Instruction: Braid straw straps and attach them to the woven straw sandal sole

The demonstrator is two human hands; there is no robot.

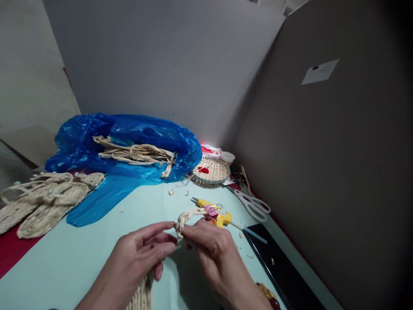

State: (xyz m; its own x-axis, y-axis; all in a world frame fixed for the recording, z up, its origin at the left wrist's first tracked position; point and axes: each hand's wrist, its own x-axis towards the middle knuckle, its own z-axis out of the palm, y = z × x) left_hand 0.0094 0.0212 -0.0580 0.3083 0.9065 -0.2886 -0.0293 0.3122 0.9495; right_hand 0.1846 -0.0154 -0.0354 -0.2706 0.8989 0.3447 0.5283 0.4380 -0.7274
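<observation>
My right hand (pixel 216 247) pinches a looped piece of braided straw cord (pixel 185 219) between thumb and fingers above the table. The cord's free end reaches right toward a yellow glue gun (pixel 222 218). My left hand (pixel 145 247) is open, its fingers apart and the index fingertip touching or nearly touching the loop's left side. Below my left wrist lies a woven straw piece (pixel 142 295), partly hidden by the hand. The glue gun rests on its side with a clear glue stick (pixel 248 231) sticking out behind.
A blue plastic bag (pixel 145 125) holds a straw bundle (pixel 138 153). Woven straw slippers with beads (pixel 56 209) lie left. Toward the back right are a round woven basket (pixel 214 170), a white cup (pixel 227 157) and white-handled scissors (pixel 253 204). A black flat object (pixel 280 267) lies right, beside the grey partition (pixel 322 172).
</observation>
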